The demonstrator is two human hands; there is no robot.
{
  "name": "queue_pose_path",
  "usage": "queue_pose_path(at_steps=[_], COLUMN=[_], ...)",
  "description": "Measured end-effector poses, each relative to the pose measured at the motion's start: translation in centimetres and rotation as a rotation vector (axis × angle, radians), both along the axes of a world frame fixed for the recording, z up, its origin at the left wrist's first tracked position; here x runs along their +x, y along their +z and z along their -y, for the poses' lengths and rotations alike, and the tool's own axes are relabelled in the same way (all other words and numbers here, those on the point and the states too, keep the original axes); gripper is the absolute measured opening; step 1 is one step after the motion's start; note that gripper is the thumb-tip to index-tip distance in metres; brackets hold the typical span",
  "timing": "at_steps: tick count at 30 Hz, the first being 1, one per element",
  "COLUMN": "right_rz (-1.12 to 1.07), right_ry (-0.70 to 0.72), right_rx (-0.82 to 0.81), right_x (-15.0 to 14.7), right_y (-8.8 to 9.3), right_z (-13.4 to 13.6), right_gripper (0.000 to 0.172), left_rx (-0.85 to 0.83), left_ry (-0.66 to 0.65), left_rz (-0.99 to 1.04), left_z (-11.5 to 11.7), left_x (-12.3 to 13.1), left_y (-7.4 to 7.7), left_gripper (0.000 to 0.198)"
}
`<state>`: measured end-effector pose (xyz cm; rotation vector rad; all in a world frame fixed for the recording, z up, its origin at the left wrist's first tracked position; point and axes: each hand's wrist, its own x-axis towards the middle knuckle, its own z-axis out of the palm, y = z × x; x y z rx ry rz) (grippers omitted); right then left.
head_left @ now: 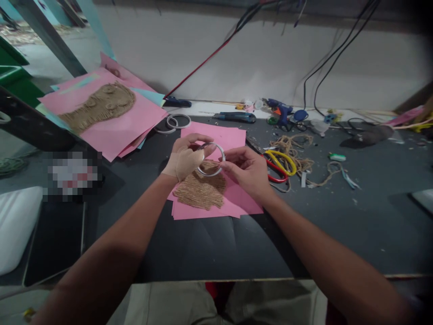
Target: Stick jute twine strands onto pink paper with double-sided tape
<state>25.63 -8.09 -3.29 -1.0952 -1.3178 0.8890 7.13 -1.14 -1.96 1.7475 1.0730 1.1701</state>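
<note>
Held between both hands is a thin white ring (220, 151), raised over pink paper (216, 131). My left hand (189, 159), with a beige wrap around palm and wrist, grips the ring's left side between thumb and fingers. At its right edge, the fingertips of my right hand (247, 170) pinch the rim or something small on it; I cannot make out which. Below lies a patch of brown twine (199, 192) laid in close rows on the paper. Two more rings (179, 121) rest behind my left hand.
Scissors (282, 167) with red and yellow handles lie right of the paper beside tangled twine (301, 153). Along the wall are a box cutter (237, 117) and a blue glue gun (280, 110). Pink sheets (135, 122) bearing a twine shape are stacked at the left.
</note>
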Motion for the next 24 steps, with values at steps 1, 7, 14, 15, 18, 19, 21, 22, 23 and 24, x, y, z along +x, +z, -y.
queue_pose_path(at_steps=[1, 7, 14, 15, 18, 19, 21, 22, 23, 24], right_rz=[0.015, 0.033, 0.019, 0.029, 0.05, 0.052, 0.066, 0.083, 0.11, 0.145], right_ry=[-0.018, -0.082, -0.132, -0.129, -0.107, -0.097, -0.072, -0.057, -0.044, -0.033], right_rx=[0.004, 0.015, 0.021, 0.02, 0.024, 0.032, 0.043, 0.044, 0.045, 0.051], right_x=[0.0, 0.1, 0.2, 0.2, 0.2, 0.3, 0.4, 0.5, 0.6, 0.7], right_y=[0.0, -0.2, -0.3, -0.3, -0.2, -0.2, -0.1, -0.1, -0.2, -0.2], right_z=[0.0, -0.4, -0.7, -0.7, -0.6, -0.6, -0.6, -0.6, -0.6, -0.5], right_gripper=[0.027, 0.019, 0.016, 0.016, 0.015, 0.015, 0.014, 0.014, 0.013, 0.014], left_rx=[0.09, 0.433, 0.442, 0.436, 0.407, 0.395, 0.38, 0.375, 0.371, 0.365], left_ry=[0.011, 0.054, -0.185, -0.218, -0.185, -0.16, -0.107, -0.088, -0.075, -0.064], left_rz=[-0.022, -0.119, -0.274, -0.312, -0.37, -0.37, -0.343, -0.324, -0.304, -0.289], left_z=[0.0, 0.2, 0.6, 0.7, 1.0, 1.1, 1.2, 1.2, 1.1, 1.0], left_x=[0.0, 0.2, 0.7, 0.8, 0.9, 0.9, 0.9, 0.9, 0.8, 0.8], left_y=[0.0, 0.4, 0.7, 0.7, 0.5, 0.4, 0.2, 0.1, -0.1, -0.3], left_gripper=[0.021, 0.022, 0.018, 0.017, 0.012, 0.01, 0.005, 0.004, 0.004, 0.008])
